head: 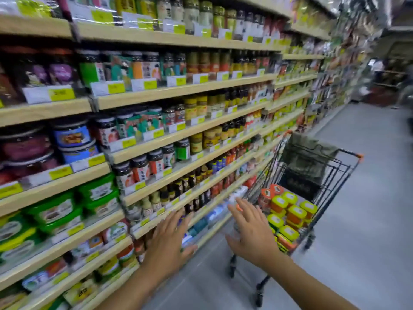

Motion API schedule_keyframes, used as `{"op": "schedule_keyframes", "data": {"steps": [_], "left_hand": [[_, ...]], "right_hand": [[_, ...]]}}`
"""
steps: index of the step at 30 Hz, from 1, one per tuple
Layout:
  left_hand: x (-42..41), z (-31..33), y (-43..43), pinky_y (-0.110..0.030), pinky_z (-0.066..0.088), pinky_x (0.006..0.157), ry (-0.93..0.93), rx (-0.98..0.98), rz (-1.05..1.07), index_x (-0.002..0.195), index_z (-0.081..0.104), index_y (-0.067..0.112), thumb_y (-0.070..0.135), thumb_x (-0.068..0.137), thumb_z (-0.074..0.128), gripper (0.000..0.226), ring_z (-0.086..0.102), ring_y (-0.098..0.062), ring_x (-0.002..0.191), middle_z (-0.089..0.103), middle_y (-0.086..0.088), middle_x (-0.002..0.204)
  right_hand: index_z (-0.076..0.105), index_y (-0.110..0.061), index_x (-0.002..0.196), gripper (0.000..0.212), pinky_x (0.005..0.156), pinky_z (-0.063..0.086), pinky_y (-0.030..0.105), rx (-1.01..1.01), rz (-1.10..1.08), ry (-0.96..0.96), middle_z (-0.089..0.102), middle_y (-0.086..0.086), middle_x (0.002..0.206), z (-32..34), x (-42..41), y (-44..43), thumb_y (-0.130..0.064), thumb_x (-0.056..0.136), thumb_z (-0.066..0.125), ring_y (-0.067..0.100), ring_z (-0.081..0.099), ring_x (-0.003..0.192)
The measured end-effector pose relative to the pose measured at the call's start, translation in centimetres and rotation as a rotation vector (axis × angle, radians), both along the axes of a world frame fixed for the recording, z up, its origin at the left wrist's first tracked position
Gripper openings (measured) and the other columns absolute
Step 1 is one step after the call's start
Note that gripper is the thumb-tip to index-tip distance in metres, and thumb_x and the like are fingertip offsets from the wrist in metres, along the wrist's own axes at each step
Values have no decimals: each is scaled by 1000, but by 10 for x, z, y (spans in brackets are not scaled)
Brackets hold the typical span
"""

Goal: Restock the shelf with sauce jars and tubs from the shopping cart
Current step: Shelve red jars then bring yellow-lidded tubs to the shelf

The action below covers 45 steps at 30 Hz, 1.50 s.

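Tubs: sat stacked in cart, lower right.
Left hand: grip wide, empty.
Right hand: grip wide, empty.
Risk: a fast grab could have tipped the stack.

Both hands are stretched forward, fingers spread, holding nothing; the left hand is in front of the lower tiers of the long pale wooden shelf; the right hand is just before the near end of the black wire shopping cart; its basket holds orange tubs with yellow-green lids and red-lidded jars; a drab green bag sits at its far end; green tubs fill a tier at left.
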<state>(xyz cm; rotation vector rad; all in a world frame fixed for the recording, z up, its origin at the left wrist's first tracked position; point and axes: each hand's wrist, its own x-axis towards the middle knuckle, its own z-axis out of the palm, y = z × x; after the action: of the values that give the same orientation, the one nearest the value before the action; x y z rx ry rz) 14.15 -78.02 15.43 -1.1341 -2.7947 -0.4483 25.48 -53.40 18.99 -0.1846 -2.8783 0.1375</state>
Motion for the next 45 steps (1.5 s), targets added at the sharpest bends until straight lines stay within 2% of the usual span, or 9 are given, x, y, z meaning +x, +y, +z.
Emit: {"op": "schedule_keyframes", "data": {"steps": [4,11,15,20,25,29,32,39,45], "left_hand": [[2,-17,76,-37,-3,124,-96,-19,-117,161,-1,41,66,96,47,84,-14,-12,155,-15,16,166],[-17,-60,194,-41,9,127,-212,-89,-285,157,1,46,73,91,44,83,-2,-16,157,-2,14,167],[-45,-74,258,-41,18,125,-354,-61,-336,159,12,40,65,94,53,81,2,-15,156,4,13,168],[-90,-89,332,-41,28,121,-464,-51,-372,158,23,36,58,96,56,74,15,-15,154,15,10,166],[-128,-112,388,-37,27,120,-476,-84,-410,156,30,31,53,96,58,70,25,-17,149,26,8,162],[-145,-125,424,-39,30,117,-475,-142,-424,155,33,30,51,94,60,69,32,-18,145,32,7,158],[-153,-130,445,-42,33,117,-496,-186,-429,155,32,30,48,95,61,70,34,-18,145,31,7,159],[-164,-159,495,-38,37,114,-567,-271,-399,156,30,25,41,97,62,69,37,-21,145,24,5,163],[-165,-194,538,-47,40,113,-646,-378,-305,156,27,25,40,95,63,72,34,-29,147,17,-1,166]], "right_hand": [[40,-29,149,83,112,37,51,-80,-178,-11,40,4,155,-15,37,63,-57,74,62,29,35,141],[50,-22,143,75,104,45,49,-169,-400,-60,48,6,149,-59,69,158,-57,77,56,32,49,131],[46,-24,147,80,106,44,49,-187,-522,-126,47,5,150,-77,60,211,-65,78,49,32,49,133],[29,-29,155,91,118,28,42,-200,-621,-249,30,1,161,-78,29,272,-73,75,27,24,32,146],[26,-29,155,95,119,25,44,-186,-637,-363,26,3,163,-81,-6,331,-75,72,24,26,27,148],[25,-28,155,84,119,24,43,-183,-655,-460,25,4,163,-91,-28,364,-67,83,43,28,30,146],[25,-27,156,80,118,23,43,-179,-662,-531,27,6,162,-103,-39,383,-61,88,51,29,31,145],[23,-28,156,77,117,26,42,-172,-578,-662,26,4,161,-139,-72,439,-60,89,47,28,36,142],[22,-28,156,79,117,27,44,-205,-448,-783,27,8,161,-185,-109,498,-58,89,51,30,36,142]]}}
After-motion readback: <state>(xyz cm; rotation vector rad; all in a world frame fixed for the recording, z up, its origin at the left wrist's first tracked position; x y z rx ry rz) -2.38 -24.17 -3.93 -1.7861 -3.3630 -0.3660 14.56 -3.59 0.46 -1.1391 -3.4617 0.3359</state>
